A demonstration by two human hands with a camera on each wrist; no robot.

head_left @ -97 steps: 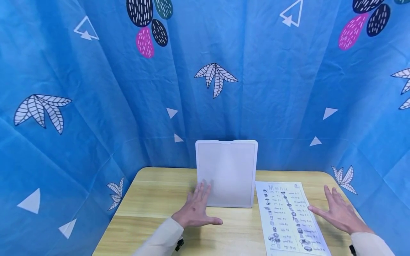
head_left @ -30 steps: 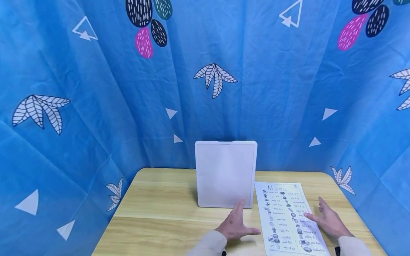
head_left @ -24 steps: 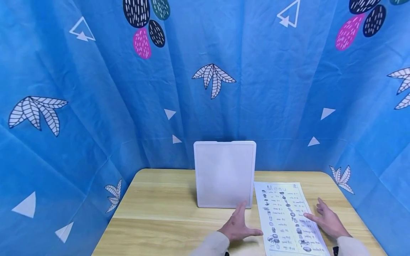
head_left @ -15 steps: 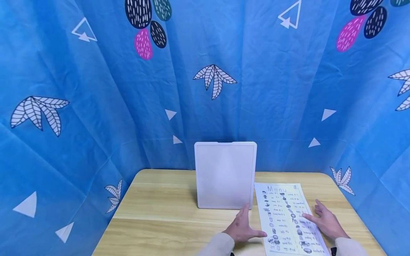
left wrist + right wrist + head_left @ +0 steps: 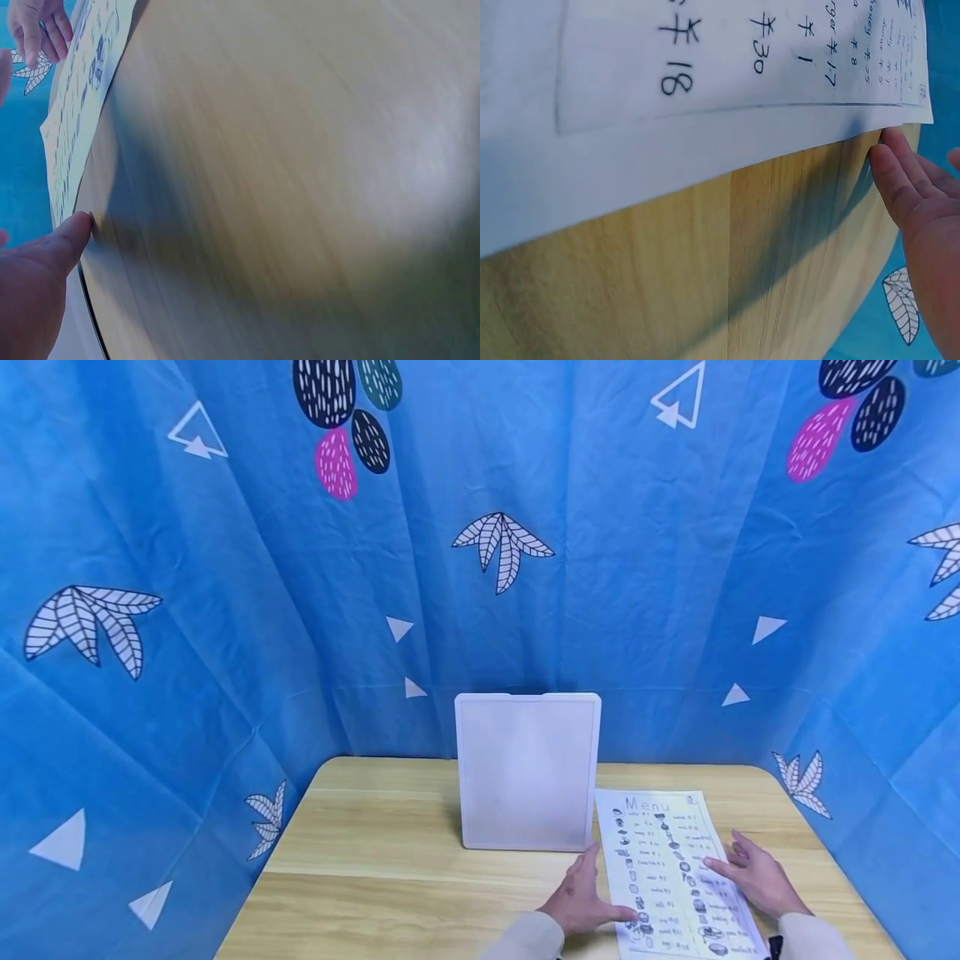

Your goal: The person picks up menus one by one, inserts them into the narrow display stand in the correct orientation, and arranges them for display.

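A paper menu sheet [image 5: 660,877], headed "Menu" and covered with small drawings and handwritten prices, lies on the table to the right. My left hand [image 5: 581,897] is at its left edge, thumb stretched over the sheet's margin and fingers extended forward. At the opposite edge, my right hand [image 5: 761,881] has its thumb over the paper and its fingers beside the right border. The right wrist view shows the fingertips [image 5: 885,154] right at the sheet's edge. Neither hand grips anything. Behind the left hand stands a white rectangular panel [image 5: 528,772], upright.
The light wood-grain table [image 5: 375,852] has rounded back corners. A blue patterned curtain [image 5: 480,635] hangs behind it and on both sides. Bare tabletop extends left of the panel.
My left hand has moved right from in front of the white panel to the menu's left edge. My right hand has come inward and closer to the sheet. The menu and panel stay put.
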